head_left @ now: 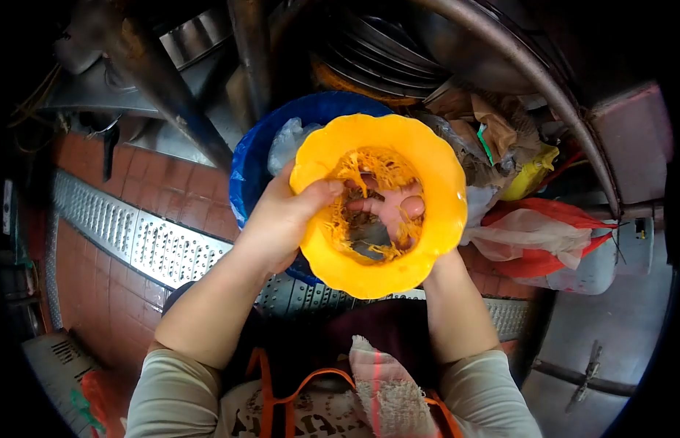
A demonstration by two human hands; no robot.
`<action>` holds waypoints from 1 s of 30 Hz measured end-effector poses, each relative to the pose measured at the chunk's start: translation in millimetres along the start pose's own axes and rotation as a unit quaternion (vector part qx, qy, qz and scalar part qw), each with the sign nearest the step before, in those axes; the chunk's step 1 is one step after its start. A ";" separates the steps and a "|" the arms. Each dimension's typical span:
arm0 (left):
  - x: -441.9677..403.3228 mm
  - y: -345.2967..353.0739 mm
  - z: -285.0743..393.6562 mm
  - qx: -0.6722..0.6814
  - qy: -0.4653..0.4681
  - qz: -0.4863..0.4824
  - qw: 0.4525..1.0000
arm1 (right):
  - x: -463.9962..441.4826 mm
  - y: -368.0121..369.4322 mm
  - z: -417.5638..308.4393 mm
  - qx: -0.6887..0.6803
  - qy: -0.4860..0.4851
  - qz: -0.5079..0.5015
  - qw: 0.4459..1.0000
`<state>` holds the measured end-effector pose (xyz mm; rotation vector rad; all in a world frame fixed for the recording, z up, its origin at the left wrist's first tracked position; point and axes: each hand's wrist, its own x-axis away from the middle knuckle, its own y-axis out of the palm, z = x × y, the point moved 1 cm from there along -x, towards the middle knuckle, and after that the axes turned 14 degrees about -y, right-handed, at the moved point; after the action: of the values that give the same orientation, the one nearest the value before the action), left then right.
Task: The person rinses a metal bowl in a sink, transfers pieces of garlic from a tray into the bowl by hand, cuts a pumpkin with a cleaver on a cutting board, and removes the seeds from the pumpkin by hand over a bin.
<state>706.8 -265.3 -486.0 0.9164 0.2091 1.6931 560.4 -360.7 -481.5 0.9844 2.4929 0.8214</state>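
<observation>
A halved pumpkin [435,252] with a scalloped rim and bright orange flesh is held up in front of me, its cut face towards me. Stringy pulp [384,171] lines its hollow, and an opening runs through to the far side. My left hand [281,219] grips the left rim, thumb hooked over the inner edge. From behind and below, my right hand [395,212] reaches into the opening; its fingers show there, apart, among the strands. The pumpkin hides the rest of that hand. Below is a blue bin [245,168] with a clear plastic bag [287,142] inside.
Crumpled brown paper and bags [493,124] are heaped right of the bin, near a red and white plastic bag [544,237]. Stacked metal trays [380,55] stand behind. A perforated metal drain cover [172,252] crosses the red tiled floor [99,292]. Metal legs [168,84] rise at left.
</observation>
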 end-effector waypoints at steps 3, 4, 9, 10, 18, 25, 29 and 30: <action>2.5 4.8 -2.8 -0.036 0.009 0.009 0.999 | 5.1 7.0 8.5 0.010 -0.042 -0.034 0.998; 3.4 6.0 -3.8 -0.039 0.010 0.014 0.999 | 8.6 16.3 3.0 0.086 -0.040 -0.017 0.995; 5.8 7.9 -5.8 -0.106 0.067 0.030 0.992 | 5.9 16.8 11.0 0.270 -0.063 -0.114 0.954; 5.2 7.3 -6.6 -0.108 0.073 0.026 0.991 | 7.0 14.3 15.5 0.321 -0.065 -0.145 0.934; 4.5 4.0 -6.8 -0.149 0.074 0.053 0.985 | 14.7 6.2 28.9 0.484 -0.108 -0.215 0.841; -2.5 0.1 -10.5 -0.020 0.029 0.008 0.999 | 9.1 13.7 16.8 0.450 -0.100 -0.212 0.862; -2.3 0.7 -9.1 0.012 0.017 -0.012 1.000 | 12.8 17.3 3.0 0.468 -0.039 -0.165 0.867; -1.8 1.2 -8.0 0.019 0.018 -0.018 0.999 | 13.1 15.4 1.6 0.472 -0.038 -0.155 0.867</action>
<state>700.7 -264.8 -491.6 0.9065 0.2819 1.6784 559.8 -341.8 -474.4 0.7707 2.8545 -0.6131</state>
